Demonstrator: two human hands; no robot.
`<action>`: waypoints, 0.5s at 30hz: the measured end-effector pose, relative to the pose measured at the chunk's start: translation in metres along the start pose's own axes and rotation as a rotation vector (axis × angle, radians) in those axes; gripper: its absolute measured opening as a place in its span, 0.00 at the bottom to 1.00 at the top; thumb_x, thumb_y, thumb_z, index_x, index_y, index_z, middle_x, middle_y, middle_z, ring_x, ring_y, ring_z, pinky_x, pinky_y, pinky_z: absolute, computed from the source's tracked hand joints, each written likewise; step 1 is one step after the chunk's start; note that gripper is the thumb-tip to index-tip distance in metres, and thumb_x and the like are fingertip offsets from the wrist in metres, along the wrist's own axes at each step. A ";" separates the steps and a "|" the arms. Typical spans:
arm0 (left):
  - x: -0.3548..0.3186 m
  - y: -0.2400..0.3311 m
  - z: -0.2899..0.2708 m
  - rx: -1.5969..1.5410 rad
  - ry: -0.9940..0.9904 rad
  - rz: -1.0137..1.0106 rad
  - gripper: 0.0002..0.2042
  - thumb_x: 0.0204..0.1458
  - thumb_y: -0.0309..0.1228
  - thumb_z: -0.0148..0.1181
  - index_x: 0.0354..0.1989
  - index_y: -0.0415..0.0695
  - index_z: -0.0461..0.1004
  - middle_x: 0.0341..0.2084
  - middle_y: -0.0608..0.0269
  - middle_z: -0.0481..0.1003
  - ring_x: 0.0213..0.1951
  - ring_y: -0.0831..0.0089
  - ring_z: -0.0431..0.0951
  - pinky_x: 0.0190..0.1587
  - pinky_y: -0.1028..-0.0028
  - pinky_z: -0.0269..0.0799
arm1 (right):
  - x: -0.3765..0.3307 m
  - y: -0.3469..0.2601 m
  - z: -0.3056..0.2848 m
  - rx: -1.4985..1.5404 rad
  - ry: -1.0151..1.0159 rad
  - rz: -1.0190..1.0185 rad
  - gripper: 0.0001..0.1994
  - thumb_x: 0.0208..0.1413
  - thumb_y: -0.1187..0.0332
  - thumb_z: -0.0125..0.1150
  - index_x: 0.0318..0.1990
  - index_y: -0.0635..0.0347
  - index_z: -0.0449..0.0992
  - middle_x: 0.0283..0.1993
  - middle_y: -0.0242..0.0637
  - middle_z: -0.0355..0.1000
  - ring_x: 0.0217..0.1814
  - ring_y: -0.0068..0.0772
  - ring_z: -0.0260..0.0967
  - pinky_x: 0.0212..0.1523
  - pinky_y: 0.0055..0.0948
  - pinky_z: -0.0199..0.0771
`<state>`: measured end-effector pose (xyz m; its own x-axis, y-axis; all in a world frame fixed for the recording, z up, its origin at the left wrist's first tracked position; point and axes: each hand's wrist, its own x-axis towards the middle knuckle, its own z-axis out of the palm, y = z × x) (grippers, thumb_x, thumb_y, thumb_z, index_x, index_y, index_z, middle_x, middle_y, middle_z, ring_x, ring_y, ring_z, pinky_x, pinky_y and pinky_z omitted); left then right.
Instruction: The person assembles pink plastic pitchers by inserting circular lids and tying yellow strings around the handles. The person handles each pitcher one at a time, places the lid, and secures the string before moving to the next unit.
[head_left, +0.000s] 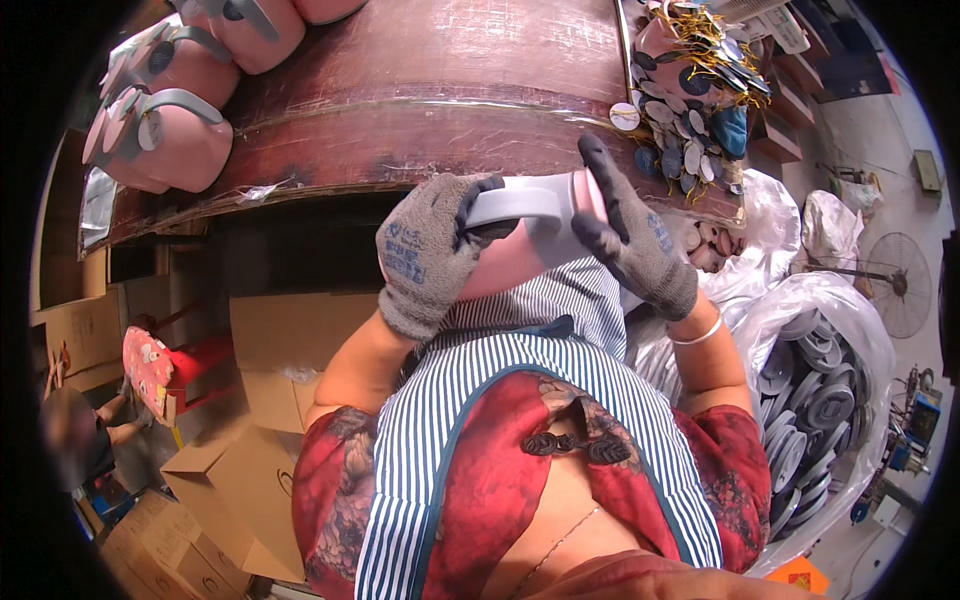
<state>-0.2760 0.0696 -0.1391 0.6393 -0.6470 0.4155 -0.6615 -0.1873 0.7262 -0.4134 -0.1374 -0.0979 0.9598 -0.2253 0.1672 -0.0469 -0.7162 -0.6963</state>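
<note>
A pink jug (510, 255) with a grey handle (517, 205) and grey collar lies tilted on its side in front of my apron, its mouth turned to the right. My left hand (430, 245), in a grey knitted glove with dark fingertips, is closed around the handle side of the jug; part of its grip is hidden. At the mouth, my gloved right hand (640, 235) spans the rim, with the thumb on the near side and the long fingers reaching over the far side. The inside of the mouth is partly covered by this hand.
Several finished-looking pink jugs (185, 140) stand on the dark red table (420, 130) at the far left. Tags with yellow strings (690, 130) are heaped at its right. A plastic bag of grey lids (815, 400) stands at my right, cardboard boxes (235, 490) at left, near another person (75, 430).
</note>
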 end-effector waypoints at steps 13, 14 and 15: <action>0.008 0.000 0.017 -0.047 -0.116 0.120 0.18 0.41 0.29 0.65 0.45 0.47 0.79 0.34 0.57 0.78 0.36 0.57 0.80 0.40 0.64 0.75 | -0.033 0.102 0.032 -0.101 -0.108 -0.297 0.29 0.67 0.64 0.47 0.72 0.62 0.53 0.74 0.57 0.51 0.76 0.61 0.48 0.72 0.45 0.55; 0.015 -0.004 -0.006 -0.089 -0.182 -0.021 0.17 0.43 0.25 0.62 0.45 0.43 0.79 0.37 0.54 0.80 0.40 0.54 0.81 0.45 0.66 0.76 | -0.010 0.028 0.009 -0.001 -0.099 -0.029 0.37 0.60 0.51 0.54 0.72 0.60 0.54 0.75 0.56 0.50 0.77 0.64 0.44 0.73 0.53 0.51; 0.021 -0.008 -0.015 -0.211 -0.227 -0.074 0.17 0.45 0.25 0.62 0.46 0.41 0.78 0.39 0.54 0.80 0.42 0.58 0.81 0.47 0.68 0.75 | -0.012 0.011 -0.016 -0.253 -0.058 -0.339 0.44 0.53 0.40 0.57 0.72 0.58 0.56 0.75 0.54 0.50 0.76 0.63 0.47 0.72 0.57 0.49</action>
<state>-0.2511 0.0684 -0.1278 0.5632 -0.7904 0.2410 -0.5052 -0.0985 0.8574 -0.4298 -0.1533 -0.0966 0.9461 0.0830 0.3129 0.2146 -0.8845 -0.4142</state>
